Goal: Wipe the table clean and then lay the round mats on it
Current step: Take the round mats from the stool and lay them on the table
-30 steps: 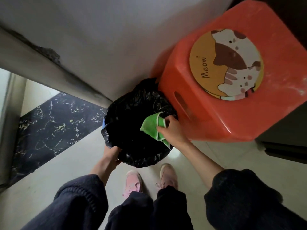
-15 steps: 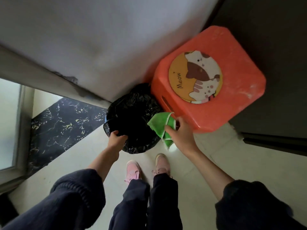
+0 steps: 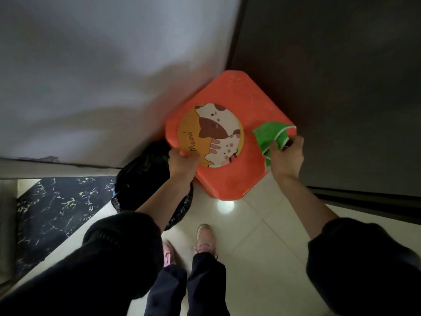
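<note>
Mat [image 3: 210, 135], round, is lying on top of the orange stool [image 3: 257, 103], and my left hand [image 3: 182, 161] is closing on its rim at about seven o'clock, fingers curling over the edge, thumb hidden beneath. I am gripping the green cloth [image 3: 270, 139] in my right hand [image 3: 287, 158], fingers bunching it tight at the stool's four o'clock corner, most of the cloth hanging over the seat. A black bag [image 3: 141, 169] is sitting against the stool at eight o'clock, under my left forearm. No table is showing, so I cannot say whether wiping is done; laying the mats is, I judge, still to come. Only one mat face is showing. It is carrying a cartoon cat and the word "Meow".
</note>
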Demonstrator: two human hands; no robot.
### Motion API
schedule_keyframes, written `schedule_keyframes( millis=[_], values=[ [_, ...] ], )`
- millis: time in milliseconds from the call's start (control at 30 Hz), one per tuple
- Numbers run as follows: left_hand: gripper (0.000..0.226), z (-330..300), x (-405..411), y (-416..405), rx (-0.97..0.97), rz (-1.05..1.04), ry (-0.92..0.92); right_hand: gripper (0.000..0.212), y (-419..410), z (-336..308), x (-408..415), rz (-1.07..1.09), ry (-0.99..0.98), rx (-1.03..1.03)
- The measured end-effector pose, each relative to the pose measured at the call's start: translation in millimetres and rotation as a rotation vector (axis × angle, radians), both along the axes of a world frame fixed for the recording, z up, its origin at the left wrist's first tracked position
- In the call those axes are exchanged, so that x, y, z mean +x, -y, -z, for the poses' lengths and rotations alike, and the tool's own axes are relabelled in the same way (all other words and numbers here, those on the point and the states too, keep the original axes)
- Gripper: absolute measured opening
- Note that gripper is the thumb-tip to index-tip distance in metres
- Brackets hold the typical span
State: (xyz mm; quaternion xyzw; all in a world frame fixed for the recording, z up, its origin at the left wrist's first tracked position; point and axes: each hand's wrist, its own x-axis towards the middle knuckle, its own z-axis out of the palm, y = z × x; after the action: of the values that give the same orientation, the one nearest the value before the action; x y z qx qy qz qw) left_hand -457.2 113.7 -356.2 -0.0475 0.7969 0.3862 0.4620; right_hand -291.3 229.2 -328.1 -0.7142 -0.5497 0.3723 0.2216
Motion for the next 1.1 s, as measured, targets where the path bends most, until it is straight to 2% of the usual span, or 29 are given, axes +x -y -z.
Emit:
schedule_keyframes(
  millis=[200,267,333,433,567,633,733,800,867,967,1033,1100],
  values=[
    [0.069,9,16,-34,-0.128,-0.355,0.072,0.036,-23,25,-4,-0.089,0.032,-0.125],
    [0.066,10,16,-36,-0.123,-0.453,0.126,0.039,-21,26,-2,-0.104,0.020,-0.133],
    [0.050,9,14,-38,-0.088,-0.472,0.164,0.043,-18,25,1,-0.123,0.009,-0.144],
    [0.036,0,13,-36,-0.034,-0.383,0.171,0.050,-9,18,7,-0.126,-0.001,-0.175],
    [0.046,-27,11,-19,0.147,-0.245,0.222,0.043,22,-2,19,-0.037,0.053,-0.217],
    [0.048,-51,10,-3,0.264,-0.235,0.276,0.039,43,-19,23,0.004,0.056,-0.362],
    [0.041,-97,11,41,0.319,-0.171,0.359,0.034,84,-66,27,0.008,-0.217,-0.722],
    [0.041,-121,9,76,0.342,-0.083,0.485,0.035,109,-93,32,0.005,-0.386,-0.837],
    [0.048,-152,7,109,0.394,0.090,0.529,0.041,130,-125,35,-0.021,-0.497,-0.850],
    [0.062,-206,14,150,0.413,0.345,0.474,0.046,177,-172,40,-0.078,-0.708,-0.835],
    [0.060,-224,22,166,0.420,0.384,0.481,0.042,201,-190,39,-0.069,-0.809,-0.732],
    [0.054,-245,30,191,0.467,0.382,0.535,0.036,240,-213,44,-0.037,-0.804,-0.599]
  ],
)
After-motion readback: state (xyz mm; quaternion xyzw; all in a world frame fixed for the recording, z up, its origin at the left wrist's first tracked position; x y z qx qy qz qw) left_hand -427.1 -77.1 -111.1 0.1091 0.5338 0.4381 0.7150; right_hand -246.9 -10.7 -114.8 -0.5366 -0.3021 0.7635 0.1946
